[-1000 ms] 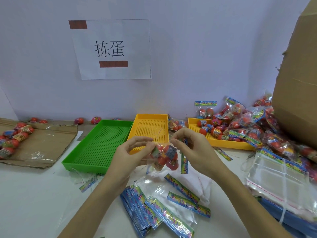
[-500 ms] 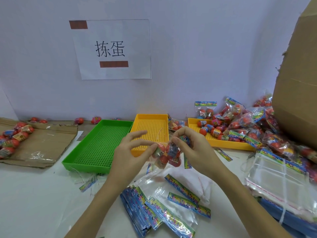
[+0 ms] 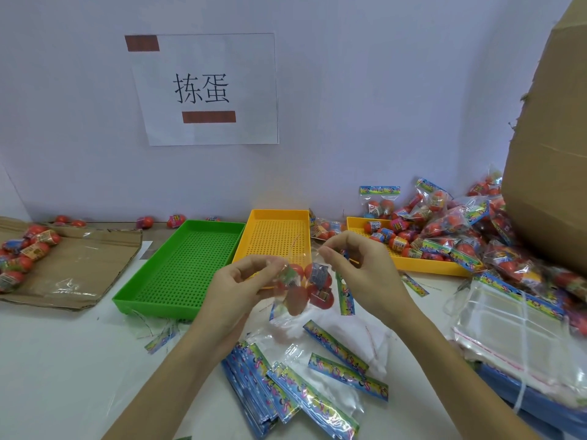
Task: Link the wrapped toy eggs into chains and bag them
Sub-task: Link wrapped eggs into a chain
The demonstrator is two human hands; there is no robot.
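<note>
Both hands, left hand [image 3: 236, 289] and right hand [image 3: 362, 273], pinch a clear bag [image 3: 305, 287] already holding eggs; its mouth looks unsealed. Many filled bags [image 3: 451, 223] are piled right; loose eggs [image 3: 23, 252] and empty bags [image 3: 317, 398] remain.

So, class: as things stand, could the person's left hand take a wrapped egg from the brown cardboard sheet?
Probably not straight away: the left hand pinches the clear bag of eggs. The eggs on the cardboard sheet lie uncovered, nothing between.

eggs [image 3: 318, 282] mostly red, bright wrappers | left tray [image 3: 178, 268] green, dotted holes | middle tray [image 3: 276, 236] yellow | header cards [image 3: 336, 346] blue w/ rainbow print
</note>
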